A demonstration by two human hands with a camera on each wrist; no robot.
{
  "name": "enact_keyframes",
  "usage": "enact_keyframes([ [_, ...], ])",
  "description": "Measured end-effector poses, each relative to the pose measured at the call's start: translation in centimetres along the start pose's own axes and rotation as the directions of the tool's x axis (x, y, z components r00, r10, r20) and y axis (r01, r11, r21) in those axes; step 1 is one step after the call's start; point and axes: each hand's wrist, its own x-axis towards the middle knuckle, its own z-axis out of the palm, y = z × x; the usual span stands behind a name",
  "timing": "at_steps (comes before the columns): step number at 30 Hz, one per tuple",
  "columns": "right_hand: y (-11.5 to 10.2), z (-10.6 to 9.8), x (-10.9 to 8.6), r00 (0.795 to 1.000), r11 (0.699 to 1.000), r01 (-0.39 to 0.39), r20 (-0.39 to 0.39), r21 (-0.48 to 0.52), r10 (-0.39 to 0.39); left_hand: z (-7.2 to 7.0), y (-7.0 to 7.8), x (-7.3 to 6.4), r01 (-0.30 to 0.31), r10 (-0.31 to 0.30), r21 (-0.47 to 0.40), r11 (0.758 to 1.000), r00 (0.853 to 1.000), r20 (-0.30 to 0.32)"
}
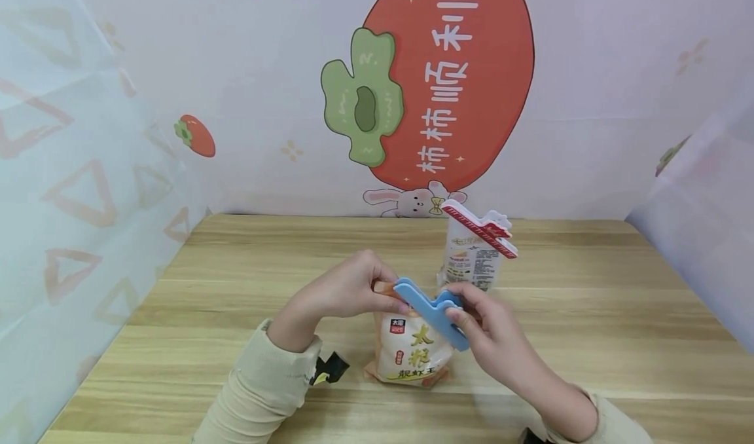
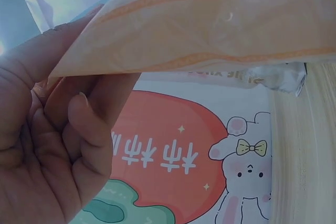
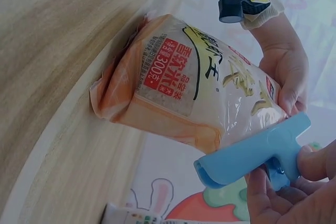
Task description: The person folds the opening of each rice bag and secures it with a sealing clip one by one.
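Observation:
A bag of rice (image 1: 406, 355) with orange edges stands upright on the wooden table. My left hand (image 1: 347, 287) pinches its top left part between thumb and fingers; in the left wrist view the bag's orange-banded film (image 2: 199, 24) runs out from that hand (image 2: 58, 119). With thumb and fingers my right hand (image 1: 491, 329) grips a blue bag clip (image 1: 432, 313) by its handles. The clip lies slanted across the bag's top. In the right wrist view the clip (image 3: 257, 148) is at the bag's upper edge, beside the left hand (image 3: 286, 74).
Behind the right hand stands a white printed bag (image 1: 468, 260) with a red and white clip (image 1: 480, 228) across its top. The wooden table (image 1: 247, 260) meets a patterned backdrop (image 1: 265, 71) at the back, with similar sheets at both sides.

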Motion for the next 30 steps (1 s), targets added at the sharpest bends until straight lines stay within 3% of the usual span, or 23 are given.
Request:
enact_keyframes([
  [6,-0.3,0.2,0.1,0.999,0.999,-0.04,-0.01,0.019,0.04,0.0,0.0,0.0,0.014,-0.014,0.021,1.0,1.0,-0.016],
  [15,-0.6,0.0,0.2,1.0,1.0,0.015,0.004,-0.005,-0.015,-0.1,-0.2,-0.2,0.008,-0.007,0.053,0.999,1.0,-0.02],
  [23,0.3,-0.9,0.1,0.993,0.998,-0.027,0.113,0.054,0.02,-0.1,0.0,-0.3,0.014,-0.014,0.009,1.0,0.999,-0.049],
  [27,1.4,-1.4,-0.1,0.979,0.998,-0.056,0.196,0.023,0.051,0.0,0.5,-0.4,0.02,-0.019,0.019,1.0,0.998,-0.056],
  [30,2.0,-1.6,-0.2,0.976,0.999,-0.042,0.213,-0.024,0.046,0.0,0.6,-0.5,0.022,-0.021,0.014,1.0,0.998,-0.052],
])
